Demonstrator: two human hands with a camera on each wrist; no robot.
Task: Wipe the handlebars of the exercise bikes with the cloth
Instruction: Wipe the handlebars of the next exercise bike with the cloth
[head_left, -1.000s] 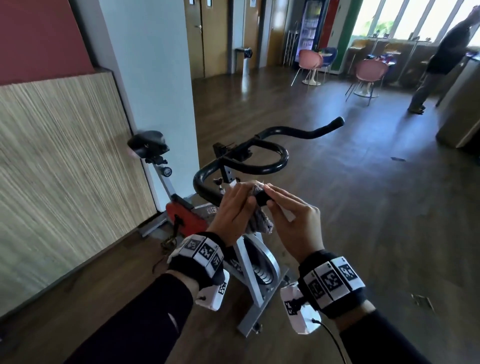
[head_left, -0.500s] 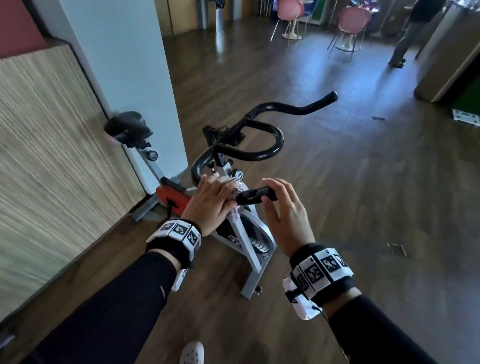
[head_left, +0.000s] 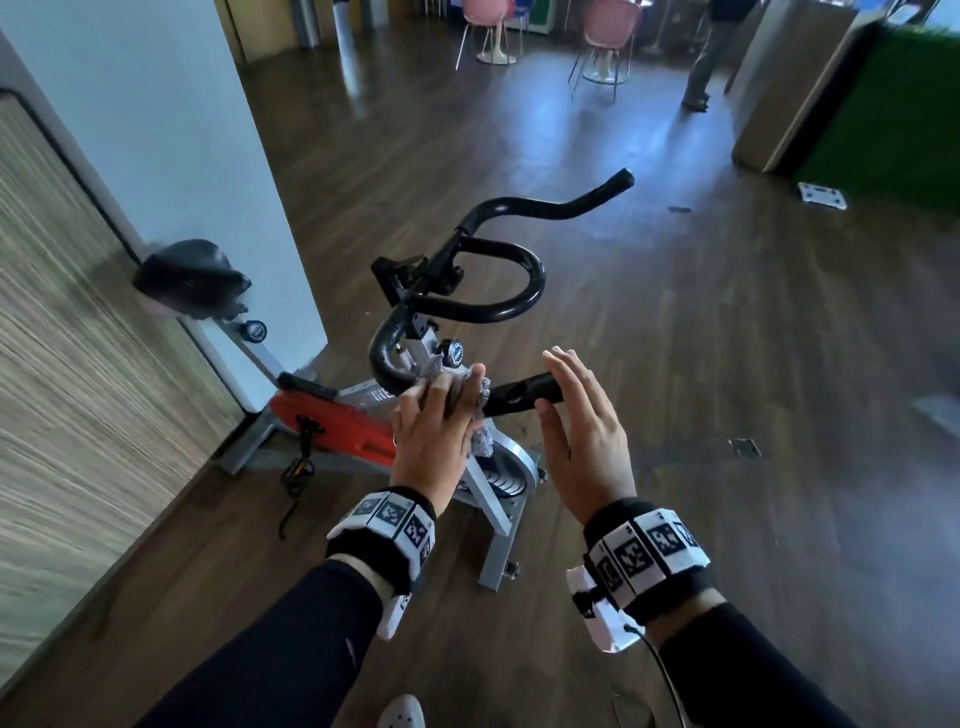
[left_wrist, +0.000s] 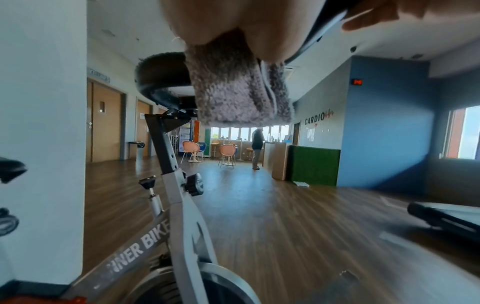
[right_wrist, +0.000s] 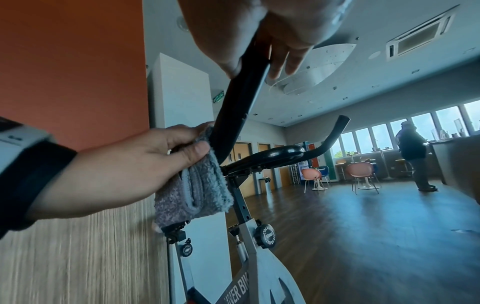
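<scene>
The exercise bike's black handlebars (head_left: 498, 312) stand in front of me. My left hand (head_left: 441, 415) grips a grey fluffy cloth (head_left: 480, 441) wrapped over the near handlebar arm (head_left: 524, 392), close to its bend. A fold of the cloth (left_wrist: 239, 92) hangs below the bar. My right hand (head_left: 576, 426) sits at the bar's free end with fingers straight, thumb on one side and fingers on the other. The right wrist view shows my left hand (right_wrist: 124, 164) pinching the cloth (right_wrist: 197, 191) against the bar (right_wrist: 239, 98). The far handlebar arm (head_left: 597, 195) is untouched.
The bike's saddle (head_left: 192, 275) is at the left, beside a white pillar (head_left: 156, 130) and a wood-panelled wall (head_left: 62, 389). Dark wooden floor (head_left: 727, 364) spreads to the right. Far off are pink chairs (head_left: 605, 31), a standing person (head_left: 711, 57) and a green-fronted counter (head_left: 883, 130).
My left hand slid the cloth along the near bar from its end toward the bend. My right hand's fingers straightened at the bar end. The head view tilted downward.
</scene>
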